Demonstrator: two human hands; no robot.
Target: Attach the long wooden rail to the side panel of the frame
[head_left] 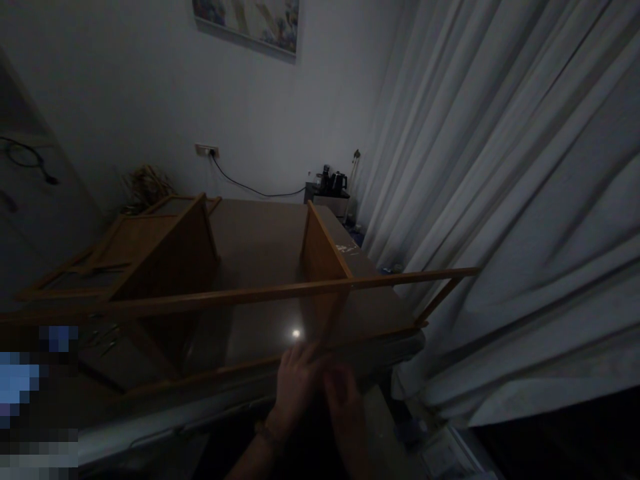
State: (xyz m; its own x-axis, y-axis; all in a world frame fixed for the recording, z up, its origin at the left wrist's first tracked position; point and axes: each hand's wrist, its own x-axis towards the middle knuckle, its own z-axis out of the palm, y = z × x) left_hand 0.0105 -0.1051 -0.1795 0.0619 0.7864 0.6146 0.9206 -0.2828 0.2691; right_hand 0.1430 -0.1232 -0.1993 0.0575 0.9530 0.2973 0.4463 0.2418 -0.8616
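A wooden frame with upright panels [325, 250] and long rails [260, 293] lies on a dark glossy table [260, 233]. My left hand [296, 380] rests on the frame's near lower rail, fingers spread toward the wood. My right hand [345, 403] is just beside it at the table's near edge, fingers bent; in the dim light I cannot make out whether it holds anything. The room is very dark.
Grey curtains [500, 200] hang at the right. A socket with a black cable [240, 183] is on the back wall, a kettle [337, 181] on a small stand, a picture [250, 20] above. A blurred patch sits at lower left.
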